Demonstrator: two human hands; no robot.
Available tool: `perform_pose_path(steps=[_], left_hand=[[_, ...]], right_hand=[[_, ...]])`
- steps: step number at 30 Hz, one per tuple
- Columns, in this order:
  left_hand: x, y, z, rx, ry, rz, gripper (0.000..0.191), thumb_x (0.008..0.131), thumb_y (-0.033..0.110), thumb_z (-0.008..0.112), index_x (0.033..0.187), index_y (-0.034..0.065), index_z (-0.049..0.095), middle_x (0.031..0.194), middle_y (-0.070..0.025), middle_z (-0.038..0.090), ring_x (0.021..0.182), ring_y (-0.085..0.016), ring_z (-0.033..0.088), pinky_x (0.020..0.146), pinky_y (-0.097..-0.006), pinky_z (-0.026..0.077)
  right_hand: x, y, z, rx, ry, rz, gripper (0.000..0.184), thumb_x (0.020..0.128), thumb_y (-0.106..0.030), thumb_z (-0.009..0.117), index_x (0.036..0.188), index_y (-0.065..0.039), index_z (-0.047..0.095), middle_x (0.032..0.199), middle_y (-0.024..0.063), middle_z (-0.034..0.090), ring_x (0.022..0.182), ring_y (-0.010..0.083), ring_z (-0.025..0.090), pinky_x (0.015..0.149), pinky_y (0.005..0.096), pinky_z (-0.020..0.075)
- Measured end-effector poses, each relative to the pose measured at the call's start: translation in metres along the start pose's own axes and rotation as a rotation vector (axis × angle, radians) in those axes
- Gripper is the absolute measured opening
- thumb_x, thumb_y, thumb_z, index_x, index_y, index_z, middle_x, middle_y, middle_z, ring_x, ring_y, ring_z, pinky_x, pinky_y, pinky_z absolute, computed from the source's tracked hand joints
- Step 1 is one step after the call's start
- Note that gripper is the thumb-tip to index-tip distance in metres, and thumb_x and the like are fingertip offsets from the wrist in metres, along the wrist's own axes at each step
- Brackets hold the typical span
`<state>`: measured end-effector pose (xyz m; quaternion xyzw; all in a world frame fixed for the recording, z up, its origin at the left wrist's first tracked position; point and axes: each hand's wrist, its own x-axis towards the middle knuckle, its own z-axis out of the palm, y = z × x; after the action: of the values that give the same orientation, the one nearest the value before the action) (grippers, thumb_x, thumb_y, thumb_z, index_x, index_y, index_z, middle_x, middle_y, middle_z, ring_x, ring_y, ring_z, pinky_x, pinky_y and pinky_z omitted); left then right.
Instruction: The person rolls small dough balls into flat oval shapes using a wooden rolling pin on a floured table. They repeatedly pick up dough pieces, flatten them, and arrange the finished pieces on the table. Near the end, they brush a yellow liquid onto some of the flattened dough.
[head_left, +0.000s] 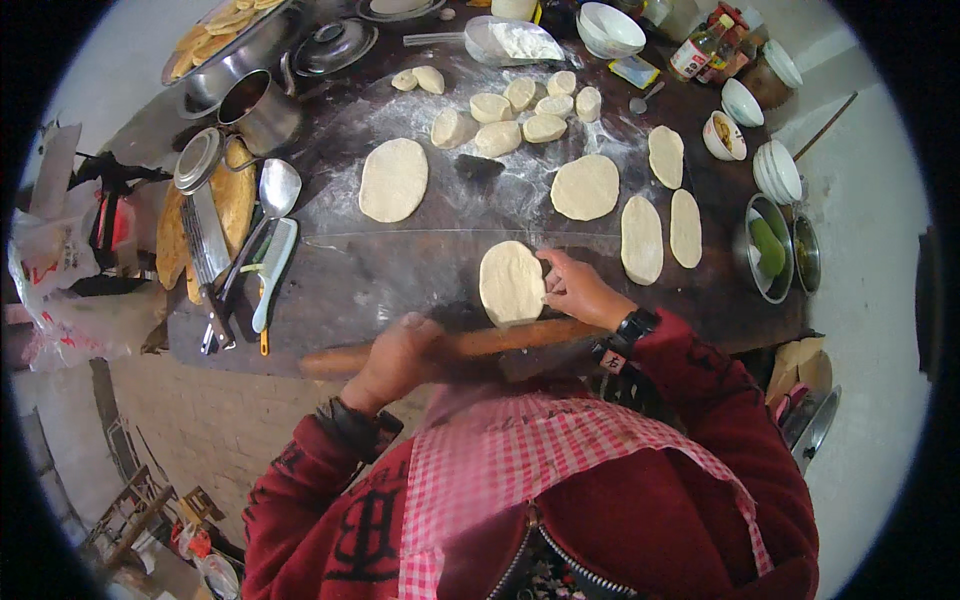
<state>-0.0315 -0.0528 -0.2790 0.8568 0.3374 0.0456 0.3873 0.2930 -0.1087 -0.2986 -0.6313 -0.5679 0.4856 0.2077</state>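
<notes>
My left hand (397, 356) grips a wooden rolling pin (495, 341) that lies slantwise near the table's front edge. Just beyond the pin is a flattened oval of dough (512, 281). The fingers of my right hand (585, 289) hold this dough by its right edge, with the thumb side towards the top. Other rolled dough pieces lie around it: a wide oval (394, 180) at the left, a rounder one (585, 187) at the right, and a long one (642, 240) beside my right hand. Several small dough lumps (498, 139) sit on flour farther back.
A cleaver (210, 232), a metal spatula (279, 189) and a pale blue comb-like tool (277, 262) rest at the left. Behind them stands a metal pot (259, 112). A clear scoop (480, 37) holds flour at the back. Bowls (776, 172) and a steel basin (752, 259) line the right edge.
</notes>
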Motion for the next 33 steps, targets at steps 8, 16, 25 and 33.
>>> perform_pose_path(steps=[8, 16, 25, 33], left_hand=[[0.018, -0.004, -0.001, 0.018, 0.026, 0.081, 0.028, 0.069, 0.015, 0.074, 0.095, 0.0106, 0.063, 0.089, -0.0126, 0.059, 0.086, -0.035, 0.058, 0.073, -0.0430, 0.048], [0.052, -0.009, 0.012, 0.146, 0.187, 0.113, 0.031, 0.073, 0.015, 0.070, 0.102, 0.0083, 0.062, 0.097, -0.0143, 0.060, 0.096, -0.037, 0.056, 0.082, -0.0453, 0.045], [0.133, -0.014, -0.003, 0.368, 0.448, 0.192, 0.030, 0.084, 0.015, 0.058, 0.113, 0.0058, 0.059, 0.116, -0.0151, 0.059, 0.114, -0.037, 0.051, 0.093, -0.0486, 0.042], [0.057, -0.005, 0.049, 0.449, 0.201, 0.092, 0.052, 0.083, 0.015, 0.059, 0.134, 0.0095, 0.047, 0.138, -0.0135, 0.047, 0.129, -0.032, 0.042, 0.103, -0.0533, 0.032]], right_hand=[[0.012, 0.013, -0.009, -0.410, 0.177, -0.519, 0.036, 0.078, -0.009, 0.064, 0.114, -0.008, 0.059, 0.115, 0.0133, 0.055, 0.114, 0.0341, 0.049, 0.100, 0.0424, 0.0383], [-0.028, 0.011, -0.005, -0.573, 0.394, -0.333, 0.047, 0.081, -0.019, 0.065, 0.125, -0.008, 0.054, 0.130, 0.0160, 0.051, 0.125, 0.0362, 0.043, 0.106, 0.0489, 0.0319], [0.039, -0.002, -0.021, -0.860, 0.411, -0.189, 0.058, 0.092, -0.028, 0.051, 0.144, -0.011, 0.034, 0.151, 0.0160, 0.028, 0.141, 0.0347, 0.021, 0.113, 0.0577, 0.0103], [-0.042, 0.004, 0.019, -0.730, 0.347, -0.152, 0.057, 0.090, -0.028, 0.054, 0.142, -0.010, 0.038, 0.148, 0.0158, 0.034, 0.141, 0.0343, 0.024, 0.112, 0.0589, 0.0135]])
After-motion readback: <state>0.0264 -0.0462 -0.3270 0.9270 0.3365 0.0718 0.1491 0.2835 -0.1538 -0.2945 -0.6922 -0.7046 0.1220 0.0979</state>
